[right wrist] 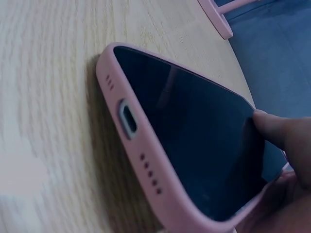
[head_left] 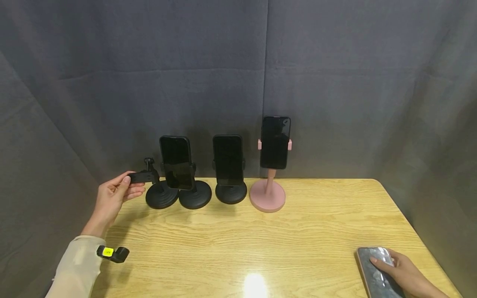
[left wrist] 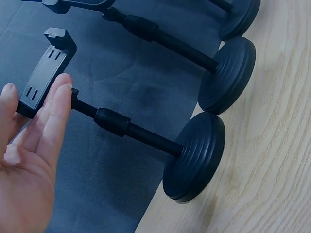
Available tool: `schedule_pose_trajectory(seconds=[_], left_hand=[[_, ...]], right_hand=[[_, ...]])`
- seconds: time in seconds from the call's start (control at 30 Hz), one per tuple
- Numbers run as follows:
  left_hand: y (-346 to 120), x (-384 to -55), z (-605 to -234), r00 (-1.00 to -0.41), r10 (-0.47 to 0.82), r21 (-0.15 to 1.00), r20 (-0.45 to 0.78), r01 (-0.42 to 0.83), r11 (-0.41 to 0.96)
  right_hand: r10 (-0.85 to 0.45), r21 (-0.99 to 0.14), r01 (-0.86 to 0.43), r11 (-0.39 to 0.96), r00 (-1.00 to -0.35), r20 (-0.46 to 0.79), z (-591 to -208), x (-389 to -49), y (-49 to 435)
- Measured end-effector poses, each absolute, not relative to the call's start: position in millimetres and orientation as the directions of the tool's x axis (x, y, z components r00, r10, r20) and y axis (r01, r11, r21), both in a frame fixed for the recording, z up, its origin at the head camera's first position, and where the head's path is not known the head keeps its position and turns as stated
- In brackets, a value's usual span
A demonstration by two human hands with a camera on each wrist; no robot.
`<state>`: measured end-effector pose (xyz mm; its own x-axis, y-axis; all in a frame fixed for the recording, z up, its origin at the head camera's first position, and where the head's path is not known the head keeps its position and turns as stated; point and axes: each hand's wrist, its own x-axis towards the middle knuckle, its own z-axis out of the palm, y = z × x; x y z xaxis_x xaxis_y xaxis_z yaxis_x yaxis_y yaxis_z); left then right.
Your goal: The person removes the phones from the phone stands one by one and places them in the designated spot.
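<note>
At the far left of the table, my left hand (head_left: 112, 198) pinches the phone clamp (left wrist: 44, 77) of a black phone stand (head_left: 161, 198) between thumb and fingers. That clamp is empty, tilted on its stem, and the stand's round ribbed base (left wrist: 194, 155) rests near the table edge. Near the right front corner, my right hand (head_left: 407, 274) grips a smartphone (head_left: 379, 271) in a pink case (right wrist: 141, 145), thumb over the dark screen and fingers at its side. The phone is screen up, and its charging port (right wrist: 128, 119) shows in the right wrist view.
Right of the left stand, two black phone stands hold phones (head_left: 177, 161) (head_left: 228, 159) upright. A pink phone stand (head_left: 267, 196) beside them holds another phone (head_left: 275, 142). All line the back edge of the wooden table (head_left: 208, 248), before a grey curtain (head_left: 335, 103).
</note>
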<state>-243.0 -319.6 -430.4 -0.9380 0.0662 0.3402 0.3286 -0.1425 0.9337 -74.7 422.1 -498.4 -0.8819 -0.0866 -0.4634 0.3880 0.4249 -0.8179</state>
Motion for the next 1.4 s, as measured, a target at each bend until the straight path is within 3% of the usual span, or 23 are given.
schedule_pose_trajectory(seconds=[0.3,0.63,0.8,1.07,1.4], left_hand=[[-319.3,-239.4,-433.6,-0.943,0.058,0.937,0.327,0.316,-0.148],[-319.4,-238.7,-434.3,-0.946,0.055,0.942,0.32,0.311,-0.126],[-318.9,-239.5,-434.4,-0.944,0.055,0.941,0.325,0.318,-0.116],[-318.0,-240.0,-431.2,-0.941,0.055,0.94,0.333,0.327,-0.093],[-316.3,-240.7,-429.3,-0.938,0.051,0.936,0.342,0.334,-0.114]], right_hand=[[-0.003,-0.747,0.35,0.566,-0.905,-0.426,-501.4,-75.8,421.2],[0.113,-0.679,0.451,0.58,-0.87,-0.481,-506.0,-81.2,419.8],[0.115,-0.63,0.403,0.664,-0.887,-0.447,-505.7,-80.0,422.3],[0.139,-0.46,0.323,0.827,-0.911,-0.388,-499.5,-86.8,425.5],[0.14,-0.396,0.276,0.876,-0.931,-0.338,-495.8,-85.2,422.5]])
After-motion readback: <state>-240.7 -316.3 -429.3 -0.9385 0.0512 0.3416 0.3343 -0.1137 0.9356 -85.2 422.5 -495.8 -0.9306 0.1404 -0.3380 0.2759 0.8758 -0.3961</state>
